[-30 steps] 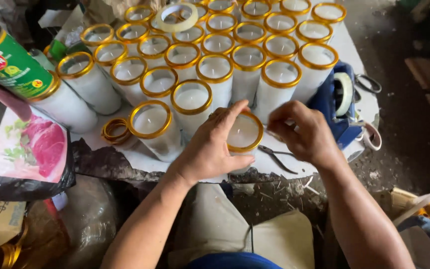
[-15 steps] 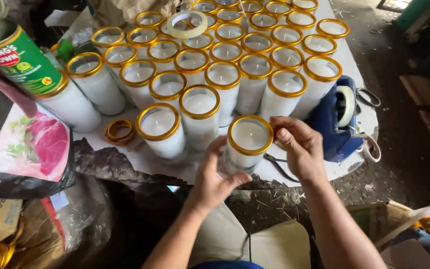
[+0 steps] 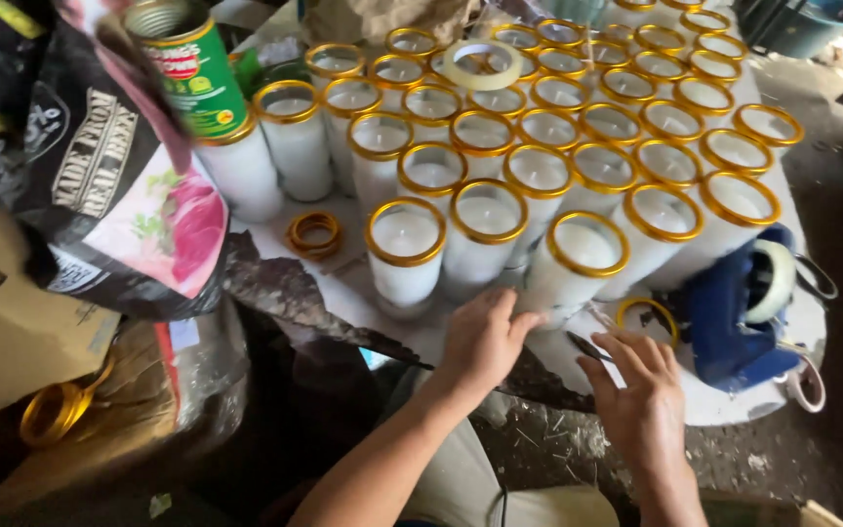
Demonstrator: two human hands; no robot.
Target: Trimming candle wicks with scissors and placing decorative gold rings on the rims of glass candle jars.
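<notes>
**Head view: hands at the front row of gold-rimmed candles**

Head camera shows us our left hand (image 3: 483, 337) lying spread, palm down, on the table (image 3: 734, 415), its fingertips touching the base of the nearest candle glass (image 3: 578, 259). That glass stands at the front edge of a packed block of like candles, tilted a little toward its neighbours. Our right hand (image 3: 639, 385) hovers loosely spread just beside it, pinching nothing, its fingers near a loose gold ring (image 3: 648, 317) that lies flat on the table, and close to a dark, thin tool (image 3: 589, 346) we cannot identify.

We judge the candle to be fairly heavy for its size: white wax fills a tall glass cylinder. The wall looks smooth, likely slippery, and breakable if knocked against the others. The gold rim band looks thin, so a hold around the middle of the body seems safer than the rim.

A blue tape dispenser (image 3: 734, 317) sits to the right, and a green tin can (image 3: 192, 68) stands at the far left.
</notes>
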